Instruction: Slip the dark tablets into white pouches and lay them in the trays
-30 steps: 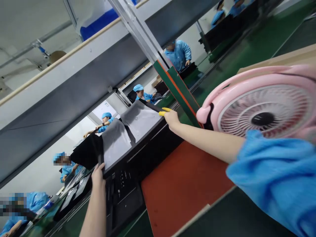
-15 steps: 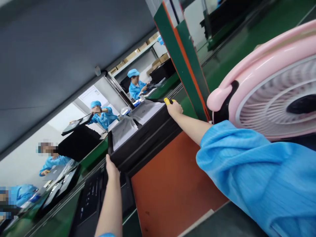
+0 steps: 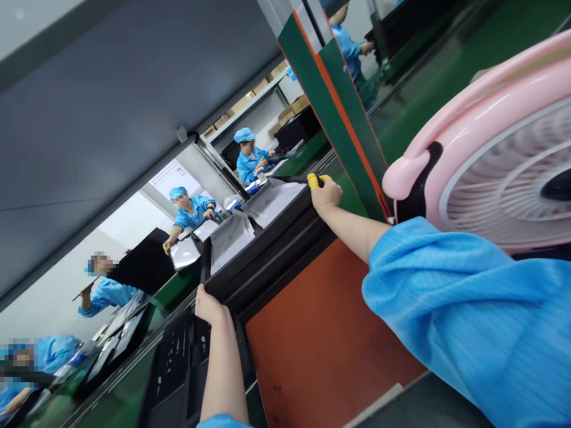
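A black tray (image 3: 272,238) lies slanted across the middle of the view, on top of what look like other black trays. Inside it are two flat pale panels, each with a thin translucent wrapping sheet (image 3: 232,235). My left hand (image 3: 212,306) grips the near left end of the tray, fingers mostly hidden behind its edge. At the far right end, my right hand (image 3: 325,193) closes round the rim, with yellow covers on some fingertips. Beneath my left forearm lies another black tray (image 3: 172,356) with dark panels bearing small white marks.
A brown-orange board (image 3: 321,315) fills the space before me. On the right stands a pink fan (image 3: 423,166) beside a green post with orange edging (image 3: 339,107). Several co-workers in blue sit along the green conveyor (image 3: 120,380). A grey panel (image 3: 134,107) hangs overhead.
The scene has shifted slightly right in view, with both hands still on the tray. Across the line, a co-worker has lowered a tray-like piece and now holds a pale panel. Another person appears behind the post.
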A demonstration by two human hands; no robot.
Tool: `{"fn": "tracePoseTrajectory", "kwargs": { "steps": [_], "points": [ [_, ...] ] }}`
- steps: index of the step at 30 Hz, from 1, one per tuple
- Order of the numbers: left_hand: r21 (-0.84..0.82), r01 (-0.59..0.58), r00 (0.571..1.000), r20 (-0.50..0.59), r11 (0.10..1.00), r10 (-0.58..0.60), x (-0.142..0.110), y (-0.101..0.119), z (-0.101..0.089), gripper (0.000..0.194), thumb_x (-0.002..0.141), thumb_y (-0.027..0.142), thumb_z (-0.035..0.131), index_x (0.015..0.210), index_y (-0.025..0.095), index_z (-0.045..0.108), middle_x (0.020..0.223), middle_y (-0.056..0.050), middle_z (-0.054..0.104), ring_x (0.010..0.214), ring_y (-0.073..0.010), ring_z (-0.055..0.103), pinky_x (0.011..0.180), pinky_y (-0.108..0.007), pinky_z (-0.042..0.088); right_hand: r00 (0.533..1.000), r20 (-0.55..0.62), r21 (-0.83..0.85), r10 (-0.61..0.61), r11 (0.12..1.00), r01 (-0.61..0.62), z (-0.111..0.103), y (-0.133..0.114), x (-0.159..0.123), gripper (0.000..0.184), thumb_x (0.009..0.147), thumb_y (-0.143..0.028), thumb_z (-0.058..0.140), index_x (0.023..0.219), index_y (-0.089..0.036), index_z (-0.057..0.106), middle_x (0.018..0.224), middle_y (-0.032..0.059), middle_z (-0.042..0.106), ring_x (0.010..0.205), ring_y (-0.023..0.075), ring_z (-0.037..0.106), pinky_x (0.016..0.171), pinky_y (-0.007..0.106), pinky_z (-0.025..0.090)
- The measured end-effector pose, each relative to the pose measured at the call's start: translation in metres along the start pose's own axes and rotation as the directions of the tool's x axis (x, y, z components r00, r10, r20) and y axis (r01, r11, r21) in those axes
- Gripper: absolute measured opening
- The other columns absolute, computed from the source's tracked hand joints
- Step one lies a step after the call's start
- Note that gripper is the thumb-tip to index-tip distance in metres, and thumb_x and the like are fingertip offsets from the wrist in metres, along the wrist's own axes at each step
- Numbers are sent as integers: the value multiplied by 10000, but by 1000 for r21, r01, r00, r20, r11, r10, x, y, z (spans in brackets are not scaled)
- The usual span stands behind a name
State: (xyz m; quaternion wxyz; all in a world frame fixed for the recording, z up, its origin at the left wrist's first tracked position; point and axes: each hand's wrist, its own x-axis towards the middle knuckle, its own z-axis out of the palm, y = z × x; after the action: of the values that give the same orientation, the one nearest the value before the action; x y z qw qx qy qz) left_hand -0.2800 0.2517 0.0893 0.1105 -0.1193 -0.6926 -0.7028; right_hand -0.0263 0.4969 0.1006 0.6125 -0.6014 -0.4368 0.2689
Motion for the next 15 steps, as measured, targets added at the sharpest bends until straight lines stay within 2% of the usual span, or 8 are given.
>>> {"fn": "tracePoseTrajectory", "kwargs": {
  "steps": [4,7,9,12,15],
  "points": [
    [34,7,999,-43,999,-6,-16,8,-5,297,812,321,404,957,139,590,960,-88,628,976,-235,582,796,-309,491,1000,-19,67,0,998,1,-3,4,-2,428,859,-487,375,1006,-145,586,928,126,623,943,271,549,845,389,379],
    [121,-13,1000,-26,993,16,-26,10,-7,271,836,257,359,927,138,585,1036,-125,598,1109,-263,501,941,-354,393,993,-45,133,107,986,-100,-2,6,-12,432,876,-453,353,1081,-116,531,1067,160,564,1041,269,501,888,395,354],
    [180,-23,1000,-10,983,25,-32,12,-6,271,845,238,350,948,122,571,1092,-167,561,1169,-291,445,978,-379,347,984,-53,152,168,976,-159,1,5,-19,462,886,-441,334,1138,-84,481,1154,199,500,1106,277,452,911,411,334],
    [257,-41,999,13,966,39,-42,13,1,320,862,277,361,1036,58,517,1149,-246,491,1195,-340,404,983,-419,325,983,-6,177,182,968,-178,2,2,-19,472,896,-425,316,1173,-63,437,1196,216,458,1138,269,415,931,419,312],
    [329,-84,996,46,941,73,-47,13,7,361,887,283,331,1094,13,450,1182,-288,433,1229,-361,345,1005,-444,276,989,81,207,120,969,-135,-2,1,-9,442,914,-380,287,1186,-56,415,1200,202,461,1115,238,427,934,399,319]
  ]
}}
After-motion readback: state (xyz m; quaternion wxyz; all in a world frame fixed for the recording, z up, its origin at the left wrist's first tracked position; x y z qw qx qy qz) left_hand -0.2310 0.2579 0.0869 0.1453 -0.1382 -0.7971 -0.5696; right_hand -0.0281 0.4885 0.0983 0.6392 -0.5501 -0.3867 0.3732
